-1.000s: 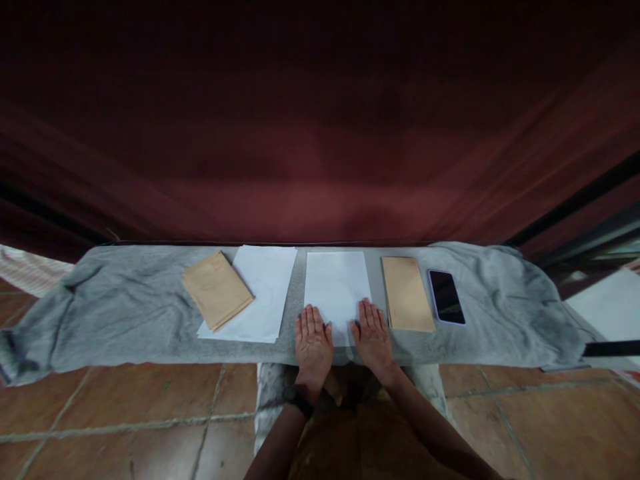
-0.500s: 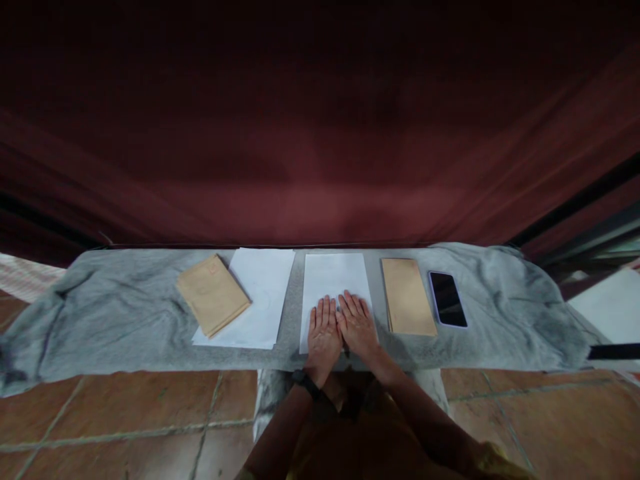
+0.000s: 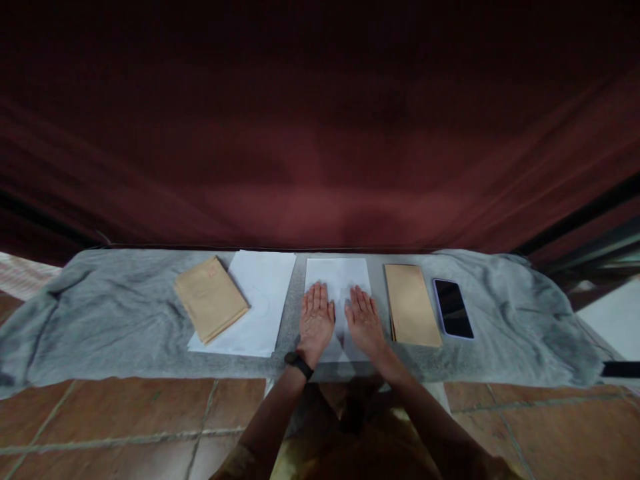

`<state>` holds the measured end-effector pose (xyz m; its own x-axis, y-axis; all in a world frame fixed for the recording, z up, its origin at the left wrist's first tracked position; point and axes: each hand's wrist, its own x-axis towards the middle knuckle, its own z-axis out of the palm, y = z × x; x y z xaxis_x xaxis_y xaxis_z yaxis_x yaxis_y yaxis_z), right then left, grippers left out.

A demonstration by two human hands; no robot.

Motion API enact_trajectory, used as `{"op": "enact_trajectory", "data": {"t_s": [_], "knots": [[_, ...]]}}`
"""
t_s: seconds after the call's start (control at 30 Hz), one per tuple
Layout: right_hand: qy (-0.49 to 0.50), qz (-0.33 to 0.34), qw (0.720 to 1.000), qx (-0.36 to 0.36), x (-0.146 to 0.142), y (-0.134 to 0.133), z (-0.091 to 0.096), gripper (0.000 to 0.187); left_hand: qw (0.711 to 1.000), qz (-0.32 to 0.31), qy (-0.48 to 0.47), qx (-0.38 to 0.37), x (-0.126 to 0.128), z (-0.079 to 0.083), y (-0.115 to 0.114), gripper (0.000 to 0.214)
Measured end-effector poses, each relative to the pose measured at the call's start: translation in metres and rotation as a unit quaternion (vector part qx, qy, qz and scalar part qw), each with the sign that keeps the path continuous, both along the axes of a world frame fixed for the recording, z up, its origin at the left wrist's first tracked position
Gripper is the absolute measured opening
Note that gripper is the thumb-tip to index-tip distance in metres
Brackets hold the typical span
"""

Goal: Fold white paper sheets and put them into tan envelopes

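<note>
A white sheet of paper point(image 3: 337, 269) lies in front of me on a grey cloth. My left hand point(image 3: 317, 321) rests flat on its left side, fingers stretched out and pointing away from me. On the right side of the same sheet lies my right hand point(image 3: 365, 321), also flat with its fingers extended. A gap of paper shows between the two hands. Neither hand holds anything. Just right of the sheet are brown envelopes point(image 3: 413, 303), stacked close to my right hand.
Left of the sheet, more white paper point(image 3: 265, 293) lies partly under another stack of brown envelopes point(image 3: 211, 298). A phone point(image 3: 453, 308) with a dark screen sits at the right. The grey cloth point(image 3: 125, 313) is wrinkled at both ends. A dark red surface point(image 3: 320, 207) rises behind.
My hands have moved apart across the sheet, the left one to the left and the right one slightly right. Before, they lay side by side, touching or nearly so.
</note>
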<state>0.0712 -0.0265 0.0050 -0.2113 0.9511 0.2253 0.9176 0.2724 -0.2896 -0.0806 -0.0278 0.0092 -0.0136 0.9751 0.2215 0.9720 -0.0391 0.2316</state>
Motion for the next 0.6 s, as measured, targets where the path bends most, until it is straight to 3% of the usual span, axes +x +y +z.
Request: {"op": "enact_trajectory", "data": {"t_s": [0.13,0.27,0.47,0.6], "knots": [[-0.009,0.041,0.999,-0.035,-0.021,0.050,0.011,0.054,0.997,-0.077,-0.001,-0.022,0.013,0.005,0.042,0.058],[-0.038,0.032,0.998,-0.049,-0.022,0.084,0.011,0.051,0.995,-0.084,0.012,-0.057,0.004,0.005,0.074,0.056],[-0.061,-0.027,0.997,-0.035,-0.008,0.096,-0.004,0.053,0.996,-0.066,0.035,-0.052,-0.006,-0.002,0.079,0.057],[-0.059,-0.039,0.997,-0.030,-0.010,0.103,-0.001,0.053,0.997,-0.055,0.037,-0.049,-0.003,-0.004,0.078,0.060]]}}
